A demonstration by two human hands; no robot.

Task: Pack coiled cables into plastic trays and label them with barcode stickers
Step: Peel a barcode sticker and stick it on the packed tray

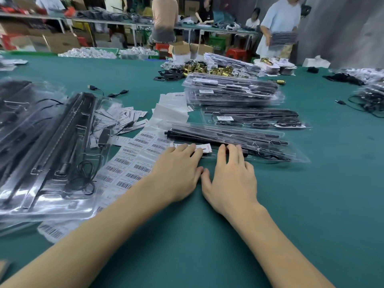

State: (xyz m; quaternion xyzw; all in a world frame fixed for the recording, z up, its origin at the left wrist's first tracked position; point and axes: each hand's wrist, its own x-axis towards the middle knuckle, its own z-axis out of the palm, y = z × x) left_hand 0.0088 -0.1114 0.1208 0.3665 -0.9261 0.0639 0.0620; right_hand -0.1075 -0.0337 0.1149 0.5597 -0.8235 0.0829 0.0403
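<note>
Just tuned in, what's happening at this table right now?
A person is packing cables into clear trays. Both hands lie flat on the near edge of one filled tray: the left hand presses on a white sticker, the right hand beside it. Barcode sticker sheets lie left; a stack of finished trays sits behind.

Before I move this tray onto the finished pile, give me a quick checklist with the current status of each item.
1. Tray lies flat on the table: ok.
2. Label on the tray's near edge, under the left hand's fingertips: ok.
3. Label fully stuck down: cannot tell.
4. Right hand on the tray's near edge, fingers straight, no grip yet: not ok for lifting.
5. Tray snapped closed along its length: cannot tell.
6. Finished stack behind has room on top: ok.
</note>
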